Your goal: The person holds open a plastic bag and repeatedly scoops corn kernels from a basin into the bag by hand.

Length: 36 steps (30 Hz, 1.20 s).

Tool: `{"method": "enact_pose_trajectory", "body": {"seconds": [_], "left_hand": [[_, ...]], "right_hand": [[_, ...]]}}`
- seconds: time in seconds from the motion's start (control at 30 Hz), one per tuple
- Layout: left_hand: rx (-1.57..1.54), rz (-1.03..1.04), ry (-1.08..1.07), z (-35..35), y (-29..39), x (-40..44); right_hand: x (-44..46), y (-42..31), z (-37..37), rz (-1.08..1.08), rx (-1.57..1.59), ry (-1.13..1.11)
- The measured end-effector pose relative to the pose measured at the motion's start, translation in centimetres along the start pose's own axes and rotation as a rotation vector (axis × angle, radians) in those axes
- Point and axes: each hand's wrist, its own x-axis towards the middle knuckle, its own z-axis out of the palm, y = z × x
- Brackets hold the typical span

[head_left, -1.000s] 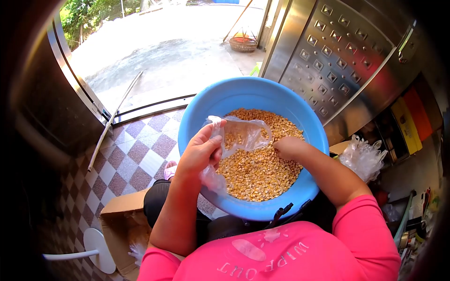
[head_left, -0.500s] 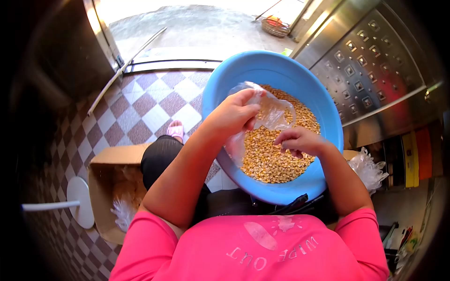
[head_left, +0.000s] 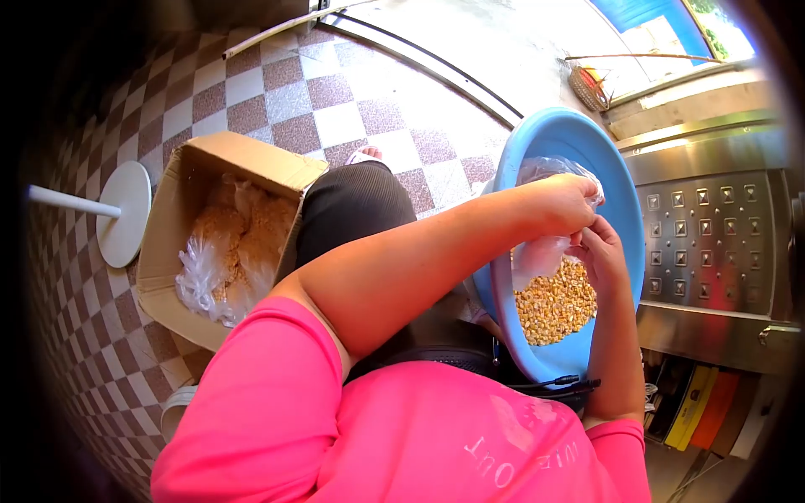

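Note:
A clear plastic bag (head_left: pixel 541 256) hangs over the blue basin (head_left: pixel 622 201), partly hidden behind my hands. My left hand (head_left: pixel 563 204) is closed around its gathered upper part. Right against it, my right hand (head_left: pixel 602 245) has its fingers pinched together at the bag's edge. Below both hands, loose yellow corn kernels (head_left: pixel 553 308) lie in the basin. The basin rests close to my lap on the right side. How full the bag is cannot be made out.
On my left, an open cardboard box (head_left: pixel 161 281) holds clear bags with brownish-yellow contents. Beside it stands a white round base (head_left: pixel 126 214) with a pole. A metal door (head_left: pixel 704 243) is to the right. A wicker basket (head_left: pixel 587 88) sits outside the doorway.
My view has swung left, so the box shows more fully and the basin appears farther right. My right hand has come up from over the corn to meet my left hand at the bag.

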Motion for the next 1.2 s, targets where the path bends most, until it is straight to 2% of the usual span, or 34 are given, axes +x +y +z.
{"method": "enact_pose_trajectory", "body": {"seconds": [0.07, 0.13, 0.2, 0.27, 0.33, 0.4, 0.43, 0.5, 0.53, 0.6, 0.67, 0.73, 0.77, 0.83, 0.87, 0.93, 1.0, 1.07, 1.2], "left_hand": [[0.028, 0.029, -0.005, -0.2, -0.2, 0.3], [0.137, 0.029, -0.005, -0.4, 0.8, -0.3], [0.095, 0.007, -0.009, -0.3, 0.9, -0.6], [0.081, -0.012, 0.002, -0.2, 1.5, -1.0], [0.083, -0.019, 0.002, -0.2, 1.6, -1.0], [0.087, -0.030, -0.001, -0.1, 1.4, -0.9], [0.089, -0.027, 0.010, -0.1, 1.2, -0.8], [0.091, -0.024, 0.019, 0.0, 1.0, -0.5], [0.110, -0.023, 0.026, -0.1, 1.1, -0.6], [0.129, -0.022, 0.031, -0.2, 1.2, -0.8], [0.121, -0.019, 0.020, -0.2, 1.6, -1.1], [0.132, -0.019, 0.017, -0.2, 1.5, -1.0], [0.143, -0.016, 0.017, -0.2, 1.6, -1.0], [0.165, -0.003, 0.018, -0.1, 1.1, -0.6], [0.187, 0.010, 0.022, -0.1, 0.8, -0.3], [0.180, 0.017, 0.015, -0.1, 0.8, -0.2], [0.184, 0.028, -0.005, 0.0, 0.6, 0.0], [0.164, 0.037, 0.002, 0.0, 0.3, 0.1], [0.068, 0.018, -0.022, 0.1, 0.2, -0.1]], "right_hand": [[-1.1, 0.4, -0.4, -0.021, -0.033, 0.060], [-1.6, 1.4, -2.0, -0.023, -0.253, 0.101], [-2.3, 3.4, -3.3, -0.010, -0.363, 0.156], [-3.1, 5.3, -4.9, -0.161, -1.044, 0.212], [-4.5, 5.4, -4.1, -0.224, -1.139, 0.197], [-5.4, 5.8, -3.8, 0.060, -1.327, -0.091], [-5.8, 5.7, -3.2, 0.061, -1.326, -0.089], [-6.7, 5.2, -1.3, 0.250, -1.360, -0.240], [-7.0, 4.8, -0.5, 0.251, -1.361, -0.238], [-7.6, 4.2, 1.0, 0.232, -1.376, -0.380], [-7.9, 4.1, 1.2, 0.221, -1.353, -0.398], [-8.0, 4.8, 0.7, 0.044, -1.259, -0.463], [-8.1, 4.7, 0.6, 0.046, -1.257, -0.459], [-7.9, 3.2, 1.3, 0.413, -0.970, -0.346], [-7.7, 2.7, 1.0, 0.412, -0.969, -0.341], [-7.3, 1.7, -0.1, 0.440, -0.489, -0.273], [-6.5, 0.7, -0.9, 0.421, -0.364, -0.196], [-5.5, 0.0, -1.6, 0.331, 0.099, -0.144], [-2.6, -1.4, -0.7, 0.214, 0.309, -0.096]]}}
